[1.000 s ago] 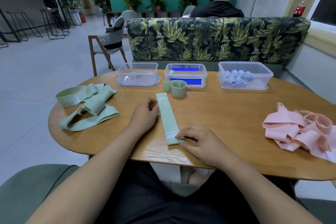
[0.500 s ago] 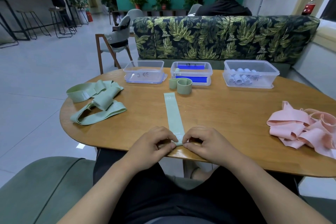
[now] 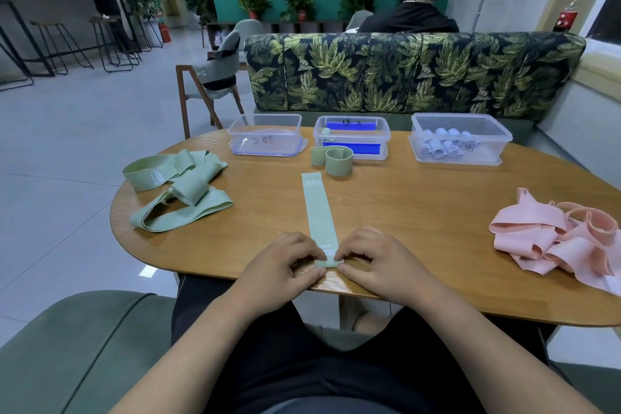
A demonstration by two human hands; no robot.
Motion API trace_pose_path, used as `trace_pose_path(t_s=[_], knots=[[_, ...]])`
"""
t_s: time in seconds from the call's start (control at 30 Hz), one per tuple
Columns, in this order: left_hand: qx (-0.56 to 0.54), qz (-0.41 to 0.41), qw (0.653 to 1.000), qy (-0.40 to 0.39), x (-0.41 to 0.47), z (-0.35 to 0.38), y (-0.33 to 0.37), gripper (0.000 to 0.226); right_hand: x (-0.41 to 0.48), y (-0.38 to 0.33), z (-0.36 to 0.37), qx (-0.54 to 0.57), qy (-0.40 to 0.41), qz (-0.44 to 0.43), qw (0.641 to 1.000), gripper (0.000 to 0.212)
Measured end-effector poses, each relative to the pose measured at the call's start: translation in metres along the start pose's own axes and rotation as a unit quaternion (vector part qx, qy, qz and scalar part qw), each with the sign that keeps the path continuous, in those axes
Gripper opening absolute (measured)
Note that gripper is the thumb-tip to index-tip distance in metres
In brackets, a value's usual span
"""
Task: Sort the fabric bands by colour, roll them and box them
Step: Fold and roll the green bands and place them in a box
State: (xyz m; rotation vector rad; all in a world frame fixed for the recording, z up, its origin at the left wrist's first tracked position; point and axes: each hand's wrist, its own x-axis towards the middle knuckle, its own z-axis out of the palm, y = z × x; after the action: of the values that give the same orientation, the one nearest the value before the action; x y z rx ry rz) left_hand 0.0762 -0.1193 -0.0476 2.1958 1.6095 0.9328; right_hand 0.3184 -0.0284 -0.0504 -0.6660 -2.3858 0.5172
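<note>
A flat green band (image 3: 318, 212) lies straight on the wooden worktop (image 3: 420, 212), running from the near edge away towards the boxes, with "30" printed at its far end. Both hands work its near end. The left grip (image 3: 285, 265) has its fingers curled, thumb and forefinger pinching the left corner of the band's end; the right grip (image 3: 376, 262) is curled the same way on the right corner. The fingertips of the two nearly meet over the band, and the end between them looks slightly turned up.

Just beyond the band's far end stands a loosely coiled green band (image 3: 338, 161), touching the front of the middle box (image 3: 351, 144), which has blue inside. To its left is a clear box (image 3: 265, 138); to its right a larger box (image 3: 460, 148) holds pale rolled bands (image 3: 440, 146). A heap of green bands (image 3: 178, 191) lies at the worktop's left end, and a heap of pink bands (image 3: 564, 242) at the right end, both well apart from the hands
</note>
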Motion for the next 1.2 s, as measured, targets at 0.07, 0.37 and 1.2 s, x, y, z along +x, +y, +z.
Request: trace_pose_path(t_s=[0.07, 0.37, 1.2], knots=[[0.011, -0.002, 1.0, 0.005, 0.001, 0.001, 0.0, 0.021, 0.001, 0.001, 0.001, -0.005, 0.0, 0.004, 1.0, 0.009], [0.023, -0.01, 0.999, 0.041, 0.004, 0.008, 0.0, 0.02, 0.008, 0.004, 0.002, -0.027, -0.022, 0.047, 0.998, 0.014], [0.038, -0.087, 0.994, 0.049, 0.012, 0.009, -0.004, 0.054, 0.01, 0.005, 0.004, -0.045, 0.005, 0.035, 0.998, 0.012]])
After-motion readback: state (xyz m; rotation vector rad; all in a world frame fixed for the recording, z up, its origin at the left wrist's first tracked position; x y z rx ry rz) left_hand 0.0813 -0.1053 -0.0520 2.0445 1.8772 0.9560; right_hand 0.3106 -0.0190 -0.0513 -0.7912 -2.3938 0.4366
